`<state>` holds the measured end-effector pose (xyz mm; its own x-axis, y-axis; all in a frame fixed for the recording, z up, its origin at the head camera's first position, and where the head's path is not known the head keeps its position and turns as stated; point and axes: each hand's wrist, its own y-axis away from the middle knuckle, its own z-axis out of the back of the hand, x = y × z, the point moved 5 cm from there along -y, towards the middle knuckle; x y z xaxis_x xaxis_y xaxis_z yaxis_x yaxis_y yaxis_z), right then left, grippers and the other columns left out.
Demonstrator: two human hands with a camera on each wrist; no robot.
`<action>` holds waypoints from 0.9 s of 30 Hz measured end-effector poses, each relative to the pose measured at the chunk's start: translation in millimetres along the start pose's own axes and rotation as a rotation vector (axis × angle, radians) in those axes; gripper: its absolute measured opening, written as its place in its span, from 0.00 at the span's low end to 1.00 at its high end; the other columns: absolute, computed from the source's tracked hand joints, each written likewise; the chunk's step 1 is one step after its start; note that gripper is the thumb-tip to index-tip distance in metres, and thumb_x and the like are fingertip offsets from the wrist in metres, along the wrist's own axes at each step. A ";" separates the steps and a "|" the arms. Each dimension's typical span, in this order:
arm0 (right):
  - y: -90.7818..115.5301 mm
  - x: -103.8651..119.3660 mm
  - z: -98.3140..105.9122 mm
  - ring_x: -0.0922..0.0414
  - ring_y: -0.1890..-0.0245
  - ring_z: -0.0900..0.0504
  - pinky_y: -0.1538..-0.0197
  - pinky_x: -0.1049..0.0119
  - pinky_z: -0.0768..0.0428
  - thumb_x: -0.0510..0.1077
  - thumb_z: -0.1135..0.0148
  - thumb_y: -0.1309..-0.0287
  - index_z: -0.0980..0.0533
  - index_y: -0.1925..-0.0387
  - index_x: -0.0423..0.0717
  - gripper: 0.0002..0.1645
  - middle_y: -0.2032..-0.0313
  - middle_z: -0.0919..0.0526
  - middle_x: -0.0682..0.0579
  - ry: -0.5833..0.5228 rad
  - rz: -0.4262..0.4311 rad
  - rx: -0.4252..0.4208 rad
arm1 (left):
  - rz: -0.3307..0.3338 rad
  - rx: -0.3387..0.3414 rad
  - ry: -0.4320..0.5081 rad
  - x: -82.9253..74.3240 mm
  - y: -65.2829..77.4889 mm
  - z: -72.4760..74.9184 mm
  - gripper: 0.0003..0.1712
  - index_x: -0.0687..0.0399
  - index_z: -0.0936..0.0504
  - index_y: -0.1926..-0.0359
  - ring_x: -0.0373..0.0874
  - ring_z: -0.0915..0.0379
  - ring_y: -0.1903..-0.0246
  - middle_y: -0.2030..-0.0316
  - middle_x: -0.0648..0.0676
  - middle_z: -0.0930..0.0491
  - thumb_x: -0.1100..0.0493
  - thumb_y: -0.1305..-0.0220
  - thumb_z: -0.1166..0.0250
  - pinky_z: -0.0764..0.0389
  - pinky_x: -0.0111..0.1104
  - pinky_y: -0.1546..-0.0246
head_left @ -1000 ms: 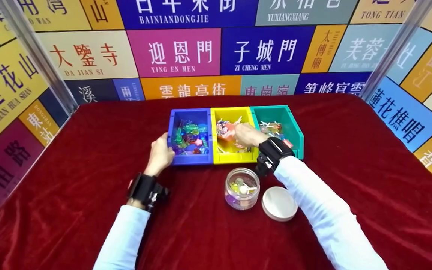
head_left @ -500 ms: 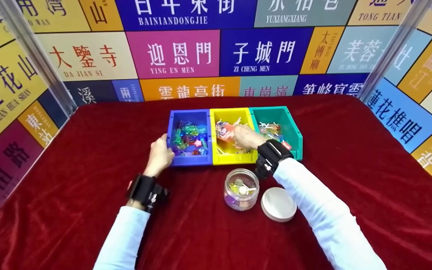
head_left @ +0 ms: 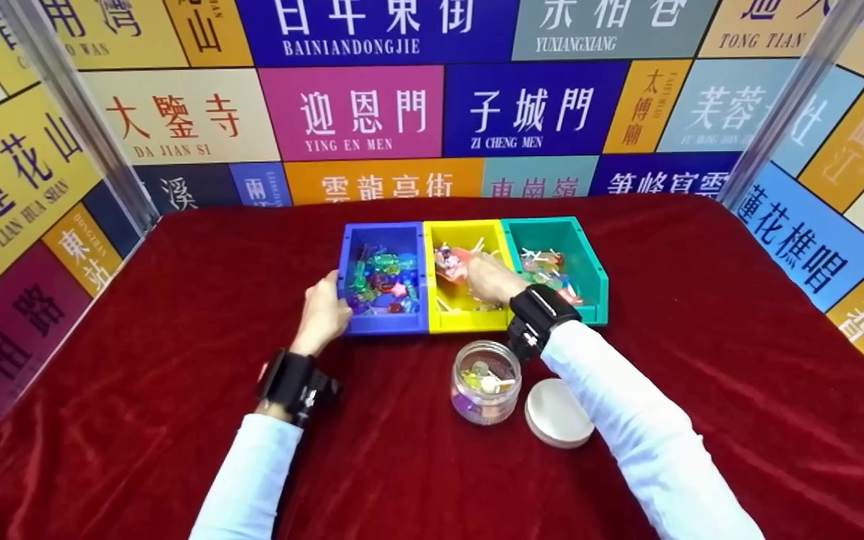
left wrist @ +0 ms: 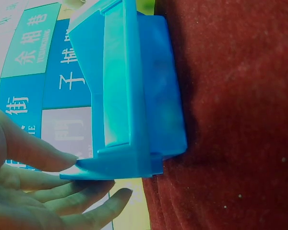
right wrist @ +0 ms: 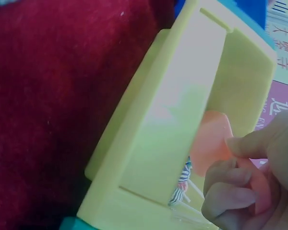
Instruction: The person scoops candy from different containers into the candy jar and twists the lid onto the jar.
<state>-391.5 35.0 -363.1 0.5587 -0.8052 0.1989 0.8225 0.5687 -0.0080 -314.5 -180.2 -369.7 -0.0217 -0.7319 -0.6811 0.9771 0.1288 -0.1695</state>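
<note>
One coral plastic scoop [right wrist: 211, 143], inside the yellow bin [head_left: 469, 321], its handle wrapped by the curled fingers and thumb of the right hand [head_left: 493, 277]; striped lollipops [right wrist: 178, 194] just beside it. One blue bin [head_left: 385, 324], of translucent and coloured candies [head_left: 387, 262], its outer side pinched between thumb and fingers of the left hand [head_left: 325, 313]. One teal bin [head_left: 591, 266], holding stick lollipops and other sweets. The three bins stand side by side in a row, yellow at the centre, teal at the person's right. One clear jar [head_left: 486, 410], uncovered, upright, part filled with sweets, in front of the yellow bin. One silvery lid [head_left: 556, 415], lying flat just beside the jar, partly behind the white right sleeve [head_left: 642, 420]. Two black wrist cameras, one per arm. One table [head_left: 402, 472], draped in dark red cloth. Behind, a wall of coloured name panels [head_left: 357, 109].
</note>
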 end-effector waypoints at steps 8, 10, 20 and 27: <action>-44.0 -50.2 -46.9 0.47 0.59 0.25 0.56 0.62 0.24 0.29 0.49 0.56 0.27 0.51 0.46 0.26 0.46 0.28 0.43 -0.016 0.018 0.019 | -0.002 0.005 -0.006 -1.0 -0.8 -2.1 0.31 0.76 0.38 0.43 0.61 0.34 0.48 0.50 0.73 0.31 0.77 0.52 0.50 0.33 0.43 0.46; -48.7 -58.5 -52.6 0.49 0.64 0.25 0.62 0.63 0.23 0.30 0.47 0.57 0.24 0.58 0.47 0.21 0.49 0.26 0.44 -0.026 0.018 0.025 | -0.007 0.005 -0.008 -1.4 -0.5 -2.3 0.30 0.76 0.38 0.43 0.61 0.34 0.48 0.50 0.73 0.30 0.77 0.52 0.50 0.33 0.43 0.46; -46.6 -74.5 -49.7 0.58 0.87 0.35 0.85 0.68 0.33 0.39 0.52 0.46 0.33 0.78 0.42 0.07 0.83 0.33 0.51 -0.157 -0.015 -0.004 | -0.032 -0.015 -0.003 -2.8 -0.9 -0.8 0.29 0.75 0.36 0.44 0.61 0.33 0.49 0.51 0.71 0.29 0.77 0.53 0.51 0.31 0.44 0.48; 23.4 7.4 23.0 0.61 0.84 0.41 0.83 0.78 0.43 0.32 0.57 0.42 0.31 0.69 0.29 0.08 0.81 0.37 0.51 -0.255 -0.055 0.060 | -0.006 0.009 -0.008 -0.2 -0.2 -1.5 0.30 0.75 0.38 0.42 0.60 0.35 0.47 0.48 0.71 0.31 0.77 0.52 0.51 0.33 0.43 0.45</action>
<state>-370.5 46.2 -339.2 0.4624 -0.7709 0.4381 0.8386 0.5407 0.0665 -315.0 -179.0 -370.6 -0.0253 -0.7382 -0.6741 0.9788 0.1186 -0.1667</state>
